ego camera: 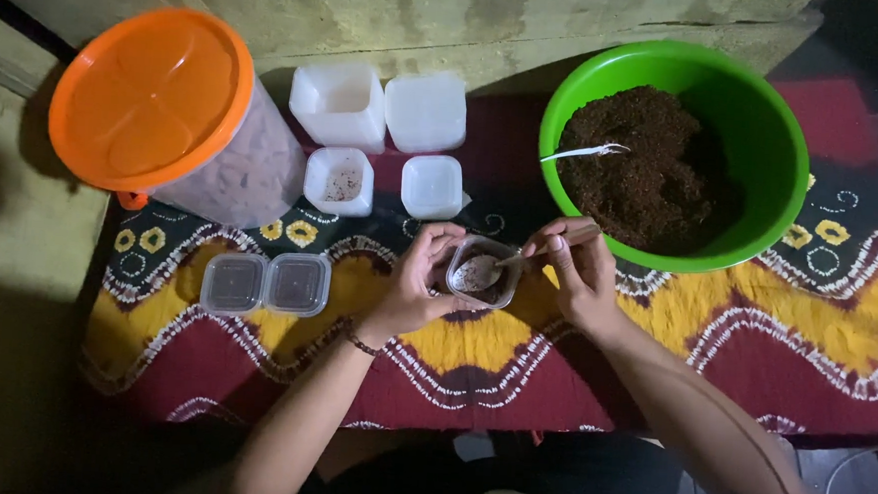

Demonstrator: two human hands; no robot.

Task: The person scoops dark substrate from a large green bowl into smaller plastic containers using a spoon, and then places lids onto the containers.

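A patterned cloth [755, 334] in red, yellow and dark colours is covering the surface where everything is standing. On its right part a green bowl [765, 134] is sitting, filled with a dark brown crumbly mix [633, 167]; a white spoon [584, 151] is lying on top of the mix. On the left a big jar [253, 167] with an orange lid [151, 97] is standing at the edge of the cloth. Between jar and bowl, four white tubs are standing in two rows: two bigger ones [338, 103] behind and two smaller ones [339, 182] in front, and the front left one is showing some dark specks inside. Two small clear boxes [265, 284] are lying side by side, touching, in front of the jar.

The left hand [415, 281] is holding a small clear cup [483, 272] just in front of the bowl, above the cloth; its fingers are curling around the left side of the cup. The right hand [578, 274] is pinching the handle of a spoon [480, 272], with the fingers closed tight on it. The head of this spoon is resting inside the cup. A dark bracelet [359, 343] is sitting on the left wrist.
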